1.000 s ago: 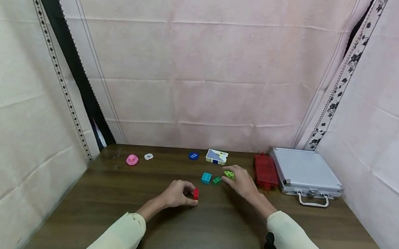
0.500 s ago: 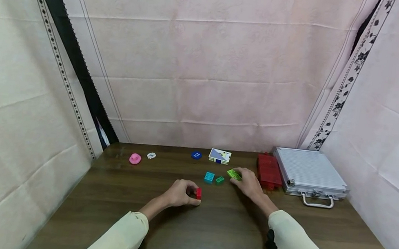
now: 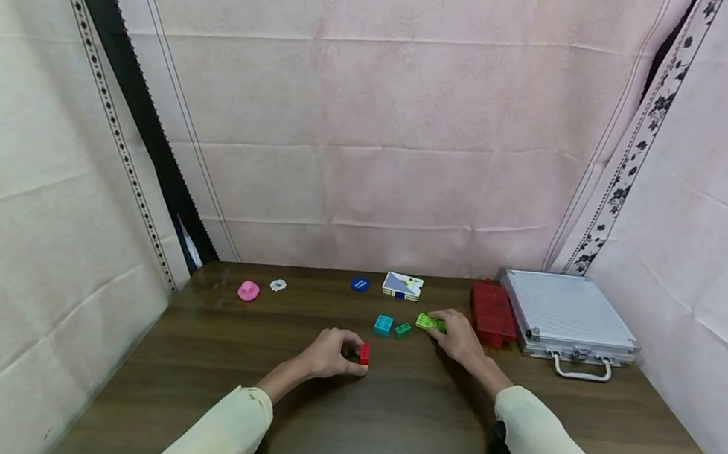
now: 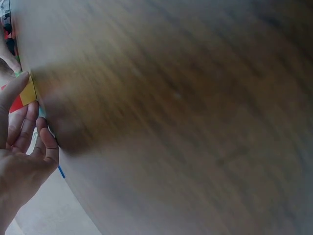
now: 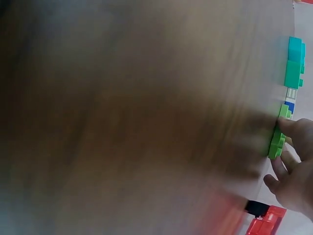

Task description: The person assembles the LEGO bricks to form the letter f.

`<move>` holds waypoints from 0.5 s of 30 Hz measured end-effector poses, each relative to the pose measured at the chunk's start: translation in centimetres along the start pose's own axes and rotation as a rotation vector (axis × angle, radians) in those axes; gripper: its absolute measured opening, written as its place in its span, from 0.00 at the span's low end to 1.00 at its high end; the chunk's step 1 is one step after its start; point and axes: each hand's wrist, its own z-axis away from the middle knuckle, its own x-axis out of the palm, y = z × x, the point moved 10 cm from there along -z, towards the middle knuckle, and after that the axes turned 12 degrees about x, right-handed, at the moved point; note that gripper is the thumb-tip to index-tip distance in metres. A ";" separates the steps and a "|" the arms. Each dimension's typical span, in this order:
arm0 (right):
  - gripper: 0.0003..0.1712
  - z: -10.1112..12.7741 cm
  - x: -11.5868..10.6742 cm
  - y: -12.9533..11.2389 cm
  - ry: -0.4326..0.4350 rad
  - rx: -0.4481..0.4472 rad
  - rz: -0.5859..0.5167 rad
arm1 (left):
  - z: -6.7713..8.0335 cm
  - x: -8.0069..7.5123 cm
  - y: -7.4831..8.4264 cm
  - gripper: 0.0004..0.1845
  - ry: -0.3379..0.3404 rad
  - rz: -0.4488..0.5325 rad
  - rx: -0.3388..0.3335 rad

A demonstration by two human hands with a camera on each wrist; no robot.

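Nearest to me, my left hand (image 3: 327,354) sits curled on the brown table (image 3: 382,424), fingers pinching a small red brick (image 3: 364,354) against the wood. In the left wrist view the fingers (image 4: 29,142) bend round a red and yellowish edge, too blurred to say more.

Further out and to the right, my right hand (image 3: 457,335) rests on the table with fingertips curled on a light green brick (image 3: 429,323). The right wrist view shows the same green brick (image 5: 277,137) under the fingers (image 5: 293,128), lying flat.

Just left of it sit a dark green brick (image 3: 402,329) and a blue brick (image 3: 383,324), side by side, apart from both hands.

Right of the hand lies a red flat case (image 3: 491,313), touching a silver case (image 3: 566,315).

Farthest back: a card box (image 3: 402,286), a blue disc (image 3: 360,283), a white chip (image 3: 277,284), a pink disc (image 3: 248,291).
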 end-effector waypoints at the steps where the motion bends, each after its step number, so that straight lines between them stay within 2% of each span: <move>1: 0.19 0.1 -0.1 -0.1 0.001 -0.006 0.000 | 0.0 0.1 0.0 0.17 -0.003 0.000 -0.004; 8: 0.19 0.4 -1.2 -1.7 0.009 -0.075 -0.026 | -0.2 0.1 -0.2 0.17 -0.013 -0.007 -0.010; 15: 0.19 1.6 -2.0 -5.2 -0.010 -0.167 -0.031 | -0.2 0.2 -0.2 0.18 -0.026 -0.012 -0.005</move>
